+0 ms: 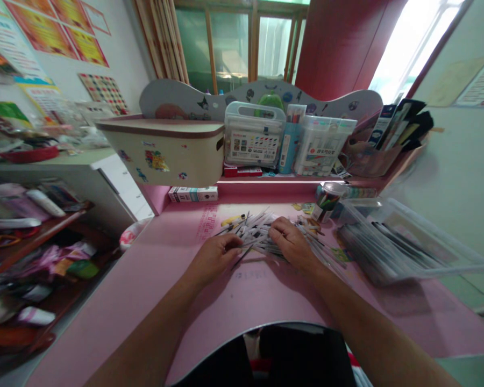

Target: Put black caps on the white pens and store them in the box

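A loose heap of several pens (pixel 258 234) lies on the pink desk (pixel 153 279). My left hand (pixel 215 257) rests at the heap's left edge, fingers curled and pinched on a pen or two. My right hand (pixel 292 242) lies on top of the heap's right half, fingers bent and closed around a bunch of pens. Both forearms reach in from the bottom of the view.
A clear plastic tray (pixel 447 252) with more pens sits at the right. A small jar of coloured pens (pixel 326 201) stands behind the heap. The raised shelf holds a beige box (pixel 165 153) and marker cases (pixel 252 137). Cluttered shelves (pixel 32 242) stand at the left.
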`<state>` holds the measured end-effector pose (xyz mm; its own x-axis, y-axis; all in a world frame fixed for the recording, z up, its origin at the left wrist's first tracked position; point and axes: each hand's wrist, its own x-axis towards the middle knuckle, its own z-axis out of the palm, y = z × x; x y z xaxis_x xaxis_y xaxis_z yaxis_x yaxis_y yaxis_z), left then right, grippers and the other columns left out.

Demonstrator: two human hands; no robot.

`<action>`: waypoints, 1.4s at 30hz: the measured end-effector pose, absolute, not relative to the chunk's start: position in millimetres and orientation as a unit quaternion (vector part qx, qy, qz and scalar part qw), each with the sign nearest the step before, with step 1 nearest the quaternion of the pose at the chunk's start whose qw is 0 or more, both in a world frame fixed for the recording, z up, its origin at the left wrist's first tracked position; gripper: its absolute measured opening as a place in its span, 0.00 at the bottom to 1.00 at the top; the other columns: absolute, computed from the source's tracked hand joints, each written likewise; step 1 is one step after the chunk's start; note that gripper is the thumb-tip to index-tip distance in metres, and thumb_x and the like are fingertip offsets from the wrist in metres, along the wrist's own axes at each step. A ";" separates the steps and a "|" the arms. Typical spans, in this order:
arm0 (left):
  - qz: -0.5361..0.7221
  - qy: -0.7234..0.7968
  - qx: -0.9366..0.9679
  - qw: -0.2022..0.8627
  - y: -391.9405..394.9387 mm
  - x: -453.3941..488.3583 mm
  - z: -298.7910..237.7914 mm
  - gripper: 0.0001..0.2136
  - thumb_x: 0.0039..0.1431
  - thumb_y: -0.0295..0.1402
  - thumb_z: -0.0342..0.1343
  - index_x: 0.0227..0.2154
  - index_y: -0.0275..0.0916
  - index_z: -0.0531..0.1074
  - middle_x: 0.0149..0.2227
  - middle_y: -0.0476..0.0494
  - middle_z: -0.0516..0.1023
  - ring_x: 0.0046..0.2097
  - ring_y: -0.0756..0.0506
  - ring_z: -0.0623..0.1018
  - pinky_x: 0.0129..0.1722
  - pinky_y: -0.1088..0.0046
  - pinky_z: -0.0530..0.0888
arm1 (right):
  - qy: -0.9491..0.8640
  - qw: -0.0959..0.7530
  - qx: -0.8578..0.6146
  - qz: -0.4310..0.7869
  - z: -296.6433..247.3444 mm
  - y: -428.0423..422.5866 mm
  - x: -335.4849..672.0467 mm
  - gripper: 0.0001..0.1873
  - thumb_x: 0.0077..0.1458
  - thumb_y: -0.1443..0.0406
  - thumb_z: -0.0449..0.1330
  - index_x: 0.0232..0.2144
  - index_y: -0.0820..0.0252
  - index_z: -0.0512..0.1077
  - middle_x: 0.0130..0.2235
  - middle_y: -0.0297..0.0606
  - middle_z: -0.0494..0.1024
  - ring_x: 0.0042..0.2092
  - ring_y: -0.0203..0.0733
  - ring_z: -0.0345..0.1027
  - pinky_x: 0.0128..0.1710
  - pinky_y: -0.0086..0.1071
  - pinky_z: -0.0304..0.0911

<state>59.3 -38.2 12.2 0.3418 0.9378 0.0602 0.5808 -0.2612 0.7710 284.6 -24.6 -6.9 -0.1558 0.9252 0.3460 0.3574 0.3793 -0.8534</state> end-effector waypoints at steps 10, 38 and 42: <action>0.267 0.508 0.749 0.331 -38.4 59.2 13.0 0.09 0.54 0.30 0.53 0.34 0.40 0.78 0.36 0.45 0.82 0.40 0.43 0.80 0.42 0.68 0.72 | -0.693 0.458 -0.458 0.316 -6.3 -28.6 284.9 0.03 0.50 0.66 0.57 0.27 0.53 0.71 0.32 0.36 0.71 0.39 0.45 0.65 0.37 0.36 0.61; 0.273 0.508 0.738 0.350 -39.7 61.4 12.9 0.08 0.53 0.28 0.54 0.32 0.40 0.78 0.33 0.47 0.82 0.36 0.45 0.79 0.38 0.71 0.72 | -0.696 0.443 -0.474 0.309 -11.9 -26.1 285.2 0.08 0.53 0.59 0.58 0.24 0.54 0.69 0.30 0.38 0.71 0.36 0.45 0.63 0.37 0.36 0.60; 0.270 0.513 0.737 0.347 -39.7 61.5 13.4 0.07 0.53 0.28 0.55 0.33 0.39 0.78 0.33 0.47 0.82 0.36 0.45 0.79 0.38 0.71 0.72 | -0.692 0.449 -0.471 0.311 -10.2 -27.1 285.6 0.07 0.52 0.60 0.58 0.25 0.54 0.70 0.29 0.37 0.71 0.36 0.45 0.64 0.36 0.36 0.60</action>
<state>61.5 -39.7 13.4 0.3271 0.9440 0.0424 0.5686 -0.2325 0.7891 285.6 -27.1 -10.2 -0.1524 0.9320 0.3288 0.3736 0.3623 -0.8539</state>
